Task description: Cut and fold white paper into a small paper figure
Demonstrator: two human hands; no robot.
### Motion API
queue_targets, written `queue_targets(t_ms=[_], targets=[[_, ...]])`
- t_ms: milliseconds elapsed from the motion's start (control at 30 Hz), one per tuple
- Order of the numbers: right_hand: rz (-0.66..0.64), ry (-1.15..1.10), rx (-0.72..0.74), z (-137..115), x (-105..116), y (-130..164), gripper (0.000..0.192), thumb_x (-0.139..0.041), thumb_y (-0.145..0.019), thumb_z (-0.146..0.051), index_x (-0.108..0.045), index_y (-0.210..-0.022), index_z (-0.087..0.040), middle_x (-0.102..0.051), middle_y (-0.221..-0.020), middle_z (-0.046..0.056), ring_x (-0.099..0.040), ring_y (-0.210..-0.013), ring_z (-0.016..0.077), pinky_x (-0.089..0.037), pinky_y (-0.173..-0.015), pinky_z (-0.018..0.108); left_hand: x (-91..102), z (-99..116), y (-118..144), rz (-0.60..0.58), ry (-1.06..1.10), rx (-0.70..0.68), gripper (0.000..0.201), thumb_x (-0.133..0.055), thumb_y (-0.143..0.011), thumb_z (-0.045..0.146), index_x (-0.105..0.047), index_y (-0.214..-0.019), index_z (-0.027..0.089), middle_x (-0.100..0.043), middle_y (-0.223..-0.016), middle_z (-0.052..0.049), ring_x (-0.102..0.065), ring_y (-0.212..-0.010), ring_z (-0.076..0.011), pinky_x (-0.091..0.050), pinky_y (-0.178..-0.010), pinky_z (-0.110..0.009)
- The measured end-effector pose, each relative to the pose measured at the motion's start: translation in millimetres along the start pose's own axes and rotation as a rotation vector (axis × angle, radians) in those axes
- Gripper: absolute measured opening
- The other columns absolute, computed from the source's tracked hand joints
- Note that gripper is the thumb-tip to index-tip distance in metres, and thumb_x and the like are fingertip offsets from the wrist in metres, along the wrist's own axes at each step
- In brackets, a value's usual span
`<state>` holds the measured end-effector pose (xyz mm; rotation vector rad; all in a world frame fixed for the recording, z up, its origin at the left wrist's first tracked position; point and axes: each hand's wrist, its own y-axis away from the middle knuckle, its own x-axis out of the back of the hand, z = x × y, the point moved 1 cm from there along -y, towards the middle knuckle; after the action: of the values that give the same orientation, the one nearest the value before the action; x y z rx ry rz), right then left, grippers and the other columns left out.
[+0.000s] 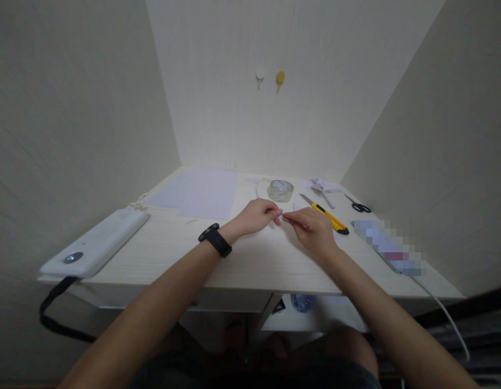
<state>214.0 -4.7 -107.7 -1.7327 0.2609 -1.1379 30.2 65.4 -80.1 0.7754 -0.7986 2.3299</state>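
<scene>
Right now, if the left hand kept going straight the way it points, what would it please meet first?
The left hand points rightward at the right hand; it would meet those fingertips first, which pinch the same small white piece. Beyond lies the yellow utility knife, though depth is unclear.

Both forearms reach forward and converge. The left hand (256,215) and right hand (313,229) meet fingertip to fingertip, fingers pinched, knuckles up.

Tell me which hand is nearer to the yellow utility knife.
Right. The right hand sits just beside the yellow utility knife, which lies at its far right side. The left hand is farther left, beyond the small white piece both hands pinch.
</scene>
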Motion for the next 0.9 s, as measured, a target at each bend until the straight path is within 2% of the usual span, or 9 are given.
queue_targets(t_ms=[333, 600, 733, 900], targets=[[0.014, 0.012, -0.055, -0.3, -2.8, -1.3, 0.013, -0.064, -0.089, -0.021, -0.077, -0.088, -0.022, -0.078, -0.083, 0.006, -0.07, -0.074, 0.0203, -0.052, -0.072, 0.033, -0.6, 5.8, 2.3, 0.047, 0.017, 0.019, 0.017, -0.061, -0.086, 0.02, -0.072, -0.074, 0.016, -0.076, -0.078, -0.003, -0.069, -0.076, -0.0156, -0.048, -0.073, -0.025], [-0.068, 0.009, -0.144, -0.1, -3.0, -2.4, 0.014, -0.064, -0.09, -0.025, -0.077, -0.089, -0.021, -0.076, -0.083, 0.007, -0.067, -0.076, 0.0215, -0.05, -0.071, 0.034, -4.5, 3.2, 5.4, 0.135, 0.017, 0.007, 0.007, -0.067, -0.081, 0.019, -0.066, -0.075, 0.017, -0.073, -0.08, -0.002, -0.066, -0.078, -0.0158, -0.048, -0.072, -0.026], [-0.152, -0.064, -0.212, 1.8, -4.4, -2.7, 0.012, -0.064, -0.088, -0.023, -0.076, -0.087, -0.021, -0.074, -0.082, 0.007, -0.064, -0.078, 0.0218, -0.048, -0.071, 0.034, -5.2, 1.7, 6.0, 0.114, -0.056, -0.011, 0.007, -0.067, -0.082, 0.019, -0.065, -0.075, 0.017, -0.072, -0.081, -0.002, -0.065, -0.078, -0.0157, -0.046, -0.07, -0.026], [-0.178, -0.092, -0.223, 1.2, -4.0, -2.6, 0.01, -0.064, -0.086, -0.022, -0.074, -0.085, -0.019, -0.07, -0.08, 0.008, -0.061, -0.077, 0.0213, -0.046, -0.069, 0.034, -5.2, 3.0, 6.7, 0.087, -0.07, -0.038, 0.005, -0.068, -0.081, 0.018, -0.067, -0.077, 0.018, -0.072, -0.081, -0.001, -0.065, -0.079, -0.0158, -0.046, -0.071, -0.026]])
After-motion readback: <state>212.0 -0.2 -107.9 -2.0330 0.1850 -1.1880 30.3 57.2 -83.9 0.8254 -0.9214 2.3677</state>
